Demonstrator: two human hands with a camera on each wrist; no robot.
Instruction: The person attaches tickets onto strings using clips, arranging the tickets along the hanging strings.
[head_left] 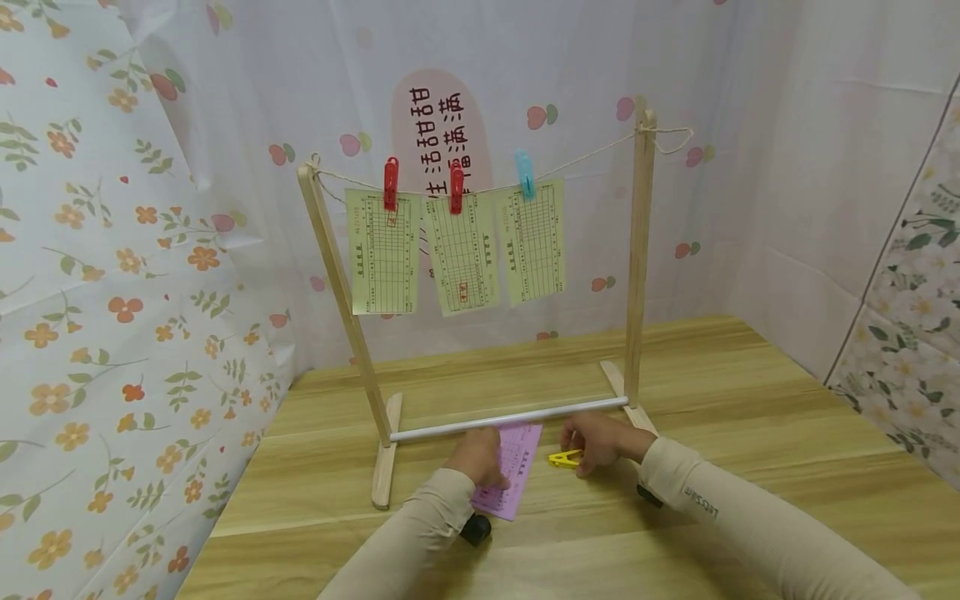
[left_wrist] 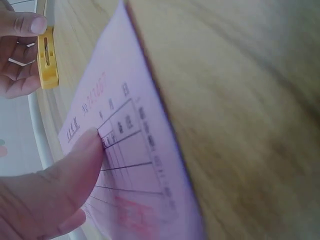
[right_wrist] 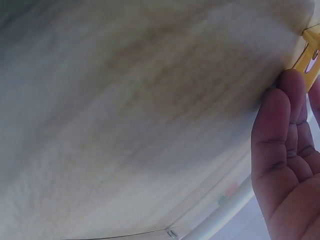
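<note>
A pink printed form slip [head_left: 517, 467] is in my left hand [head_left: 478, 458]; the left wrist view shows the thumb lying across the slip's printed face [left_wrist: 120, 100]. To its right, my right hand [head_left: 596, 442] pinches a yellow clothespin [head_left: 566, 458] just above the table. In the right wrist view, the clothespin [right_wrist: 306, 60] shows partly at the edge beside the fingertips. Three green form slips hang from a string: one [head_left: 382, 267] under a red clothespin [head_left: 391, 183], one [head_left: 468, 250] under another red clothespin [head_left: 456, 187], one [head_left: 536, 242] under a blue clothespin [head_left: 525, 175].
The string is tied between a left wooden post [head_left: 337, 283] and a right wooden post [head_left: 640, 267]. A white rod [head_left: 510, 417] joins the posts low down, just beyond both hands. Wooden feet rest on the wood-grain table [head_left: 300, 517]. Patterned cloth [head_left: 562, 75] hangs behind.
</note>
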